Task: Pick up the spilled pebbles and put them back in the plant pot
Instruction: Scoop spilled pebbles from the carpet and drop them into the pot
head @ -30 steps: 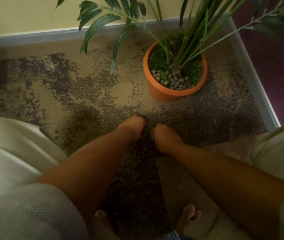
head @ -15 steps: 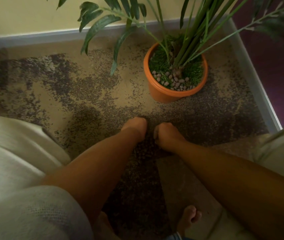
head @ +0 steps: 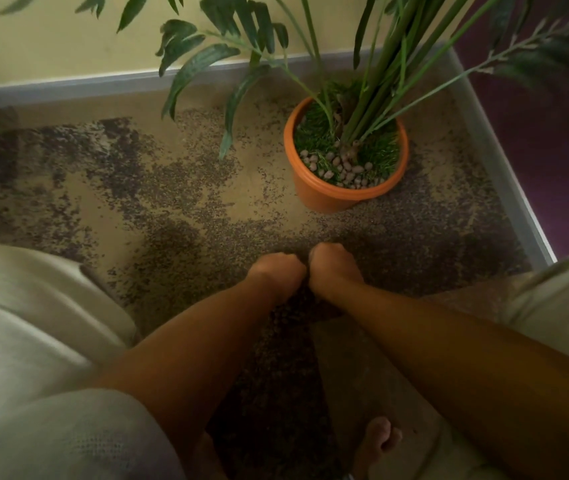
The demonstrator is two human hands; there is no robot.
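An orange plant pot [head: 328, 199] stands on the carpet at the upper right, holding green grass, tall stems and several grey pebbles in the pot [head: 338, 169]. Spilled pebbles [head: 284, 311] lie in a dark patch of carpet between my forearms. My left hand [head: 277, 273] and my right hand [head: 333, 266] sit side by side on the carpet just in front of the pot, knuckles up. Their fingers curl down and inward over the pebbles. The fingertips and palms are hidden.
The patterned beige and dark carpet [head: 158, 202] runs to a grey skirting board [head: 68, 86] at the back and right. Long leaves [head: 203, 64] hang over the floor left of the pot. My knees flank the arms, and a bare foot [head: 378, 441] shows below.
Both hands have drawn together until they touch, with the fingers curling in tighter. They have shifted slightly toward the pot.
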